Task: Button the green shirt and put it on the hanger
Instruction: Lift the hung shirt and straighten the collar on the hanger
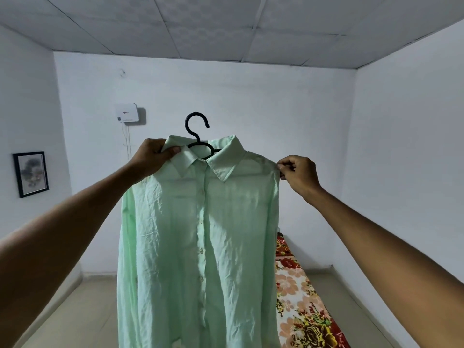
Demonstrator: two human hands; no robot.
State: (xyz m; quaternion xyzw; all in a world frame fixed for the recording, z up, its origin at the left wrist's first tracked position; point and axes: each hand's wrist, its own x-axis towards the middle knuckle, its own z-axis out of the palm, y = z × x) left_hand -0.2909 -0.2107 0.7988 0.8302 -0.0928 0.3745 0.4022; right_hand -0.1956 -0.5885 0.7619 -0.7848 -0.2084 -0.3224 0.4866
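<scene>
The pale green shirt (200,234) hangs in the air in front of me, its front placket closed by a row of small buttons. A black hanger (197,133) sits inside the collar, its hook sticking up above it. My left hand (153,159) grips the collar at the shirt's left shoulder. My right hand (298,173) pinches the fabric at the shirt's right shoulder seam. Both arms are stretched out and raised.
A mattress with a red floral cover (301,302) lies on the floor at lower right, partly behind the shirt. On the far wall hangs a white box (126,113) with cables. A framed picture (30,173) is on the left wall.
</scene>
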